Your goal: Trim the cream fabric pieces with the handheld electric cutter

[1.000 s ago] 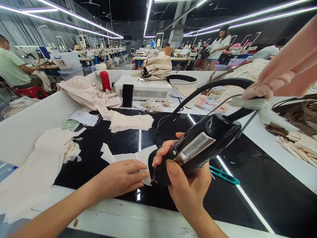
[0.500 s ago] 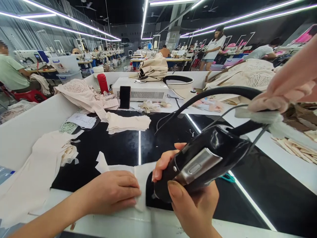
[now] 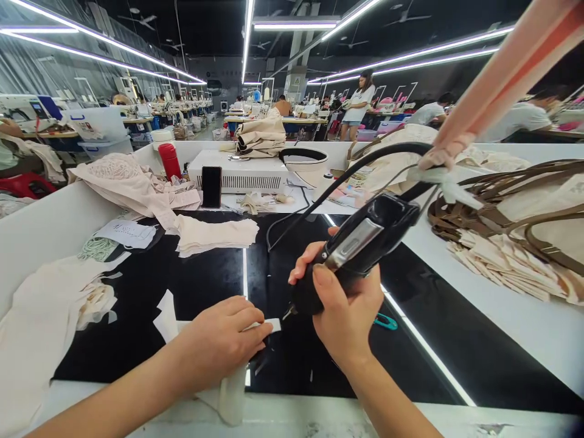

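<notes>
My right hand (image 3: 347, 304) is closed around a black handheld electric tool (image 3: 360, 243) with a silver button plate. Its narrow metal tip (image 3: 289, 312) points down and left, close to the end of a white fabric strip (image 3: 274, 325). Over that strip lies my left hand (image 3: 237, 334), fingers together and pressing the cloth onto the glossy black work surface (image 3: 319, 371). More of the white fabric (image 3: 166, 316) sticks up beyond my left wrist, and some hangs over the front edge. A thick black cable (image 3: 337, 176) runs from the tool, tied to a pink cloth strap (image 3: 493, 85) from above.
Teal thread snips (image 3: 385, 321) lie right of my right hand. A stack of beige fabric pieces (image 3: 216, 234), a phone (image 3: 212, 187) and a white vented box (image 3: 239, 172) stand behind. Cream cloth (image 3: 41, 322) is piled left; brown-strapped garments (image 3: 538, 225) lie right. Other people work beyond.
My right hand and the tool have moved up, and its tip is now at the strip's end. My left hand has shifted on the fabric, turning it. The view has tilted and turned right.
</notes>
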The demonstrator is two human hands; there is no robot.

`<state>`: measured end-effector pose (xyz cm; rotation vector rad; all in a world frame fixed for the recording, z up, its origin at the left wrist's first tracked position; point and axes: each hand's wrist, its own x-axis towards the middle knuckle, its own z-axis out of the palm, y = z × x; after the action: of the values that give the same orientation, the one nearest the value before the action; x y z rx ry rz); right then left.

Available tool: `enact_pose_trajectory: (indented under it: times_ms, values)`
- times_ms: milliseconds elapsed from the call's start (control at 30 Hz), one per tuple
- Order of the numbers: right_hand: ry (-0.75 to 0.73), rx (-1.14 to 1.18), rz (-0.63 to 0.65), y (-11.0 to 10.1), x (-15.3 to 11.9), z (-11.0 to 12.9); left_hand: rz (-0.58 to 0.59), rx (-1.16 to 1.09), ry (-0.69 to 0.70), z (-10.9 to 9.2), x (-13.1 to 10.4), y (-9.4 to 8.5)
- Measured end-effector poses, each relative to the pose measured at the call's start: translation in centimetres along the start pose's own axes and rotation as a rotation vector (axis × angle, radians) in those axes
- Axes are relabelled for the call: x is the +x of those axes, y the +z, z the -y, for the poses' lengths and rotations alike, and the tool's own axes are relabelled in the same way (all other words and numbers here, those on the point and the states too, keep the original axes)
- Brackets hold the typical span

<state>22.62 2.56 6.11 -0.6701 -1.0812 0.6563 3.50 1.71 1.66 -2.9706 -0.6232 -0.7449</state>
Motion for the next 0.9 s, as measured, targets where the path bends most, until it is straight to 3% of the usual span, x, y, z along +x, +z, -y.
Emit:
enact_pose_trajectory:
  times_ms: [233, 900]
  values:
    - [0.000, 0.016, 0.017, 0.3, -0.2, -0.1, -0.021, 0.083, 0.043, 0.6, 0.5, 1.9]
    - [-0.003, 0.034, 0.030, 0.4, -0.5, -0.6, -0.004, 0.113, 0.028, 0.4, -0.3, 2.3]
